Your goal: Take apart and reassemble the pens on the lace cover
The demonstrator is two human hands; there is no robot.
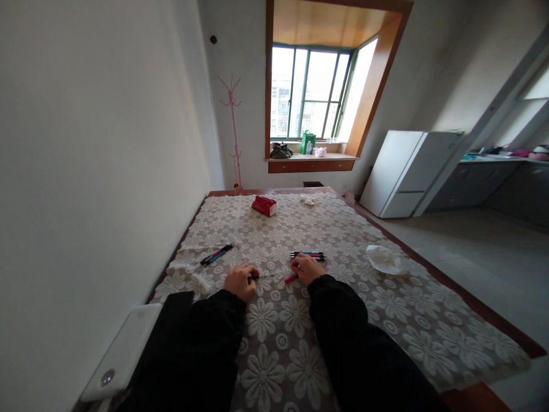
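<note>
The worktop (493, 320) is covered with a lace cloth (300, 332) with flower pattern. On the cloth lie a red packet (264, 205) at the far end, a white crumpled tissue (385, 259) near the right edge, two pens (217, 254) on the left, and several pens (307, 255) in the middle.

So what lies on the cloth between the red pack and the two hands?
Head view: only bare lace tablecloth between the red pack and the hands.

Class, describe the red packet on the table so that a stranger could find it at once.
Start at the table with the flowered lace cloth. Look to its far end, below the window. The red packet lies there, the only solid red block, bigger than the thin pens nearer the hands.
</note>
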